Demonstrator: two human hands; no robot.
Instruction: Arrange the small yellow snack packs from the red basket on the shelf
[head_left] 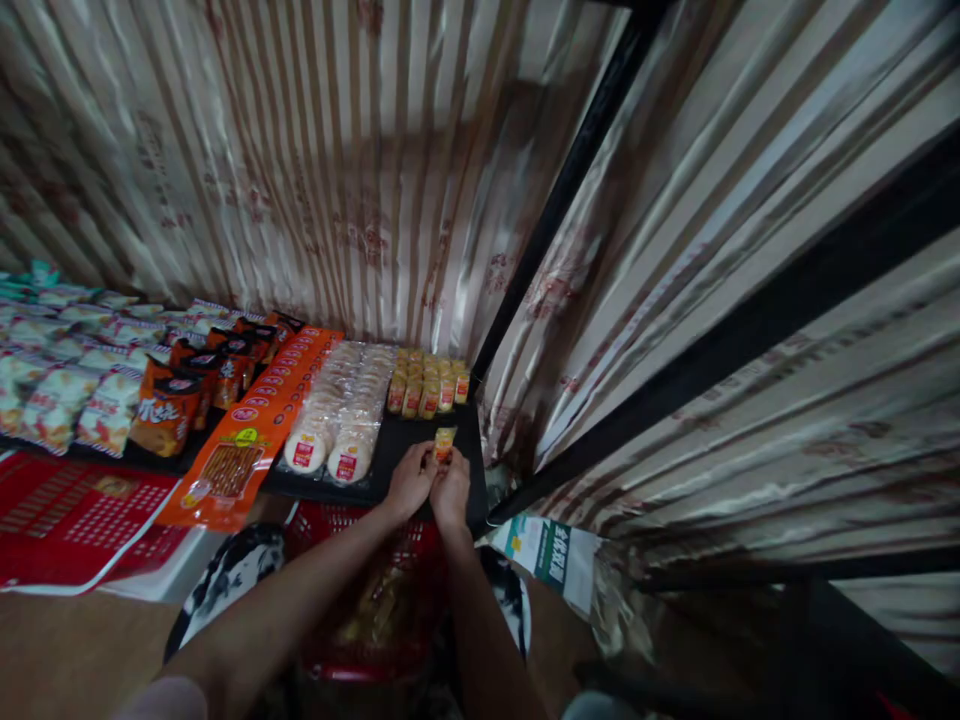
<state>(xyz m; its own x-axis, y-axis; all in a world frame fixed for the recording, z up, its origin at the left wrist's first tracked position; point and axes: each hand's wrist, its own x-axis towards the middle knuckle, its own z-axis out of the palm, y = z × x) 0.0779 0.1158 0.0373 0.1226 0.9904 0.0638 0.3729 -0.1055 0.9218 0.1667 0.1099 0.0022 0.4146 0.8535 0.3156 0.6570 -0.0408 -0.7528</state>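
Between the fingertips of both my hands is a small yellow snack packet (pixel 444 442) with a red label. My left hand (pixel 412 478) grips it from the left and my right hand (pixel 451 487) from the right, over the front part of the black shelf (pixel 397 445). Just behind my hands, similar small yellow packets (pixel 428 388) stand in rows near the shelf's right end. Left of them lie two rows of round white crackers in clear wrap (pixel 347 400). Finer detail on the held packet is too small to read.
An orange snack bag (pixel 238 445) overhangs the shelf's front edge, beside black-and-orange bags (pixel 166 410) and white packets (pixel 56 400). A red basket (pixel 349 665) sits below my arms, another red basket (pixel 97 520) at left. Dark metal bars (pixel 570 180) cross the striped curtain (pixel 337 180).
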